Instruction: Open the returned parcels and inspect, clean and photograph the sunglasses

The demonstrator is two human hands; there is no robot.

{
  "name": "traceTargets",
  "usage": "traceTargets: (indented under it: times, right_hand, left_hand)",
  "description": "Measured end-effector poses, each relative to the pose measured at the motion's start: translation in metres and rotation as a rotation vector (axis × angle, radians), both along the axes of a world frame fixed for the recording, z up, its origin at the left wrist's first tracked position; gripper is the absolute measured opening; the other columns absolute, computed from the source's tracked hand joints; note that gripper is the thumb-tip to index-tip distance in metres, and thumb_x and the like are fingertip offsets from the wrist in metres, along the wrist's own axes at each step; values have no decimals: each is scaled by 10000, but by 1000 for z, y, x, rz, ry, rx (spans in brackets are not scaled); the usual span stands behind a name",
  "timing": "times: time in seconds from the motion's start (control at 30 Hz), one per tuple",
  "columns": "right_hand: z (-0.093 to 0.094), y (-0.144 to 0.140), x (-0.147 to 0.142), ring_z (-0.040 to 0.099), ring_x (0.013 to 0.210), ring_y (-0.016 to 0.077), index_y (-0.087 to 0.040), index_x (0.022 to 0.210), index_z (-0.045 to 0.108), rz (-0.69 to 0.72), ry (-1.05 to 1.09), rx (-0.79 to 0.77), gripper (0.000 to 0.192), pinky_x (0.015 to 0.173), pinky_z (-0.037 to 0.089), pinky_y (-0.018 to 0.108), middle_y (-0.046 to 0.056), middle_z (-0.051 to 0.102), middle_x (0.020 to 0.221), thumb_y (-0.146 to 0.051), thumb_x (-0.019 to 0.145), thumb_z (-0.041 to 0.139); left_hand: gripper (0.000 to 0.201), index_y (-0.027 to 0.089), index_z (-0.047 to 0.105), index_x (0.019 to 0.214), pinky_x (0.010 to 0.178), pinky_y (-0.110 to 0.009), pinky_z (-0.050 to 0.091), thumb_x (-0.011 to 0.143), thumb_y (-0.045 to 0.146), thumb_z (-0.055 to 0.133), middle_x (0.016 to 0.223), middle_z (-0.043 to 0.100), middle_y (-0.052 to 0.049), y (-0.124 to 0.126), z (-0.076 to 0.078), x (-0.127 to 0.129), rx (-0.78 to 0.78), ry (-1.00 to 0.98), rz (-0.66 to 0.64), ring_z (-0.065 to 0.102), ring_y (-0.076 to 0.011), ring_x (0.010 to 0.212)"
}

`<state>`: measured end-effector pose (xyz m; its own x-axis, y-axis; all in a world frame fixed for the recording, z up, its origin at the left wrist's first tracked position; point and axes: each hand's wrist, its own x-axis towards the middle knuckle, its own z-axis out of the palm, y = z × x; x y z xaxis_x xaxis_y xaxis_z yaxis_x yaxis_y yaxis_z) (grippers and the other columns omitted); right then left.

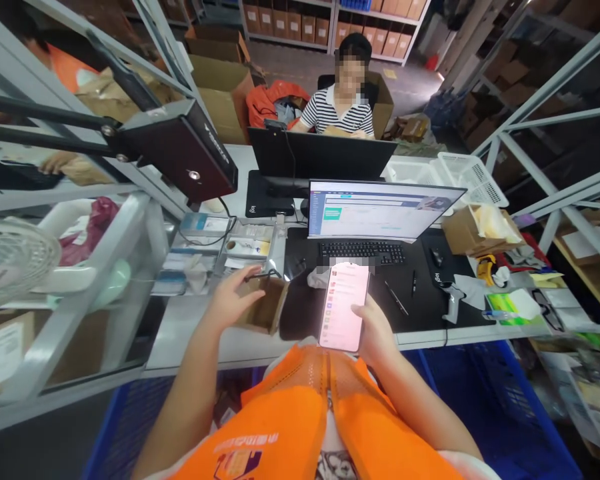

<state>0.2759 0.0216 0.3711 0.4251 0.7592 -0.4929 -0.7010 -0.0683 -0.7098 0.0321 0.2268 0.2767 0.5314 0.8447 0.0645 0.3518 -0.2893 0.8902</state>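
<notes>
A smartphone (344,310) with a lit list on its screen is gripped in my right hand (377,333), its thumb on the screen's right side. My left hand (233,300) is over the left side of an open cardboard box (263,310). Its fingers are curled around a thin black cord-like item (269,275), whose exact kind I cannot make out. The box stands on the white desk (180,340), left of the black desk mat (300,320).
Behind the phone are a keyboard (363,252) and a lit monitor (380,210). A barcode scanner (453,303), pens (397,298) and a mouse (436,257) lie to the right. A lamp-like black device (185,147) overhangs the left. Opposite sits a person in a striped shirt (337,113).
</notes>
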Motion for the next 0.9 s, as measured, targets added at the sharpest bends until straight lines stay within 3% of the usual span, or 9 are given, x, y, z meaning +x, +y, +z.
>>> traceTargets:
  times: [0.13,0.33,0.57,0.63,0.77,0.9]
  right_hand:
    - [1,2,-3,705,985,328,-200,1154,669,-10,58,11,486,828,570,477,100,759,1118,-470,758,745]
    - [4,5,-2,710,860,291,-210,1161,667,45,-7,26,534,730,558,396,67,777,1009,-283,647,789]
    - [4,9,-1,706,831,266,-201,1069,687,39,-33,16,453,736,548,374,50,781,970,-181,618,719]
    - [2,9,-1,703,819,262,-196,1053,691,23,-41,-10,424,731,541,367,48,779,941,-203,633,746]
    - [-1,9,-2,710,899,299,-192,1093,688,-11,25,-6,439,787,549,422,85,772,1038,-471,759,748]
    - [-3,8,-3,712,870,295,-200,1059,694,22,-27,-2,442,780,551,410,62,777,990,-332,657,824]
  left_hand:
    - [671,241,616,1319,1129,-511,452,739,519,809,1370,641,-124,0,0,-4,-2,-4,15,613,-313,1261]
    - [668,235,627,1308,1134,-511,447,737,538,794,1362,645,-132,1,0,-4,-13,16,30,610,-319,1265]
    - [617,240,627,1298,1141,-494,438,754,477,797,1358,645,-108,5,3,0,-11,43,21,606,-301,1263]
    - [629,233,621,1304,1143,-488,438,753,480,799,1357,646,-111,7,3,0,-8,33,22,606,-297,1263]
    - [642,242,615,1314,1145,-490,430,754,498,794,1360,644,-106,7,3,0,-3,42,29,595,-301,1278]
    - [641,237,613,1315,1134,-485,440,762,510,786,1364,642,-112,5,4,0,8,38,22,598,-305,1274]
